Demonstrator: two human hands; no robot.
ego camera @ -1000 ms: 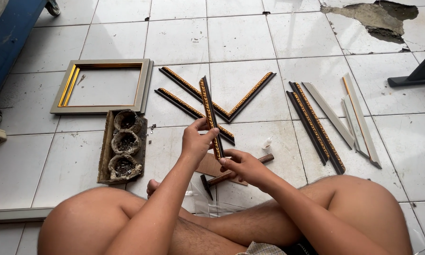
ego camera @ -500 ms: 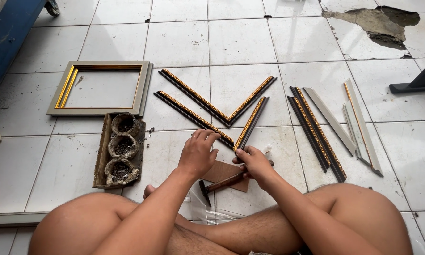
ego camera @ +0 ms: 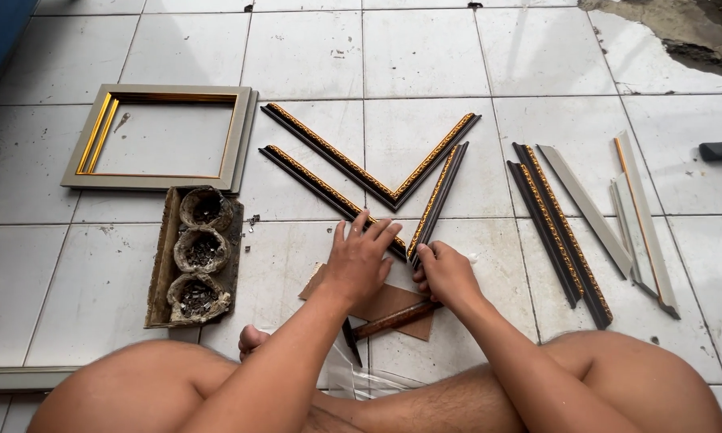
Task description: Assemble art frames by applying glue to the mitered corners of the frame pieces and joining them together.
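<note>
Right hand (ego camera: 447, 275) fingers pinch near end of dark gold-trimmed strip (ego camera: 438, 198), which runs to 1 o'clock on floor. Left hand (ego camera: 361, 258) fingers spread flat on neighbouring strip (ego camera: 321, 185), at 10 o'clock.

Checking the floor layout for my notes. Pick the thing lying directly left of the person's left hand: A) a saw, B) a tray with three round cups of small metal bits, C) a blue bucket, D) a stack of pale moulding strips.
B: the tray with three filled cups lies on the tiles left of the left hand; the pale strips lie far right.
</note>
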